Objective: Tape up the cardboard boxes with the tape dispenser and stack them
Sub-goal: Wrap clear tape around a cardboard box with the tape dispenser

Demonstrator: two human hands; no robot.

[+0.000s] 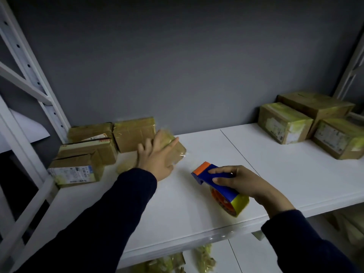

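Two arms in dark long sleeves reach forward from the bottom of the view. The left hand [157, 156] stretches further out and to the left, back of the hand up, fingers [171, 143] spread and flat, slightly blurred. The right hand [242, 183] sits nearer the body, knuckles up, fingers curled in a closed grip, thumb tucked under.

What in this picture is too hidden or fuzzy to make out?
Head view only:
- Box under the left hand: blurred and partly covered by the hand.
- Labels on the left boxes: print too small.
- Tape dispenser: handle covered by the right hand.
- Lower shelf: its contents are dim and cut off by the frame's edge.
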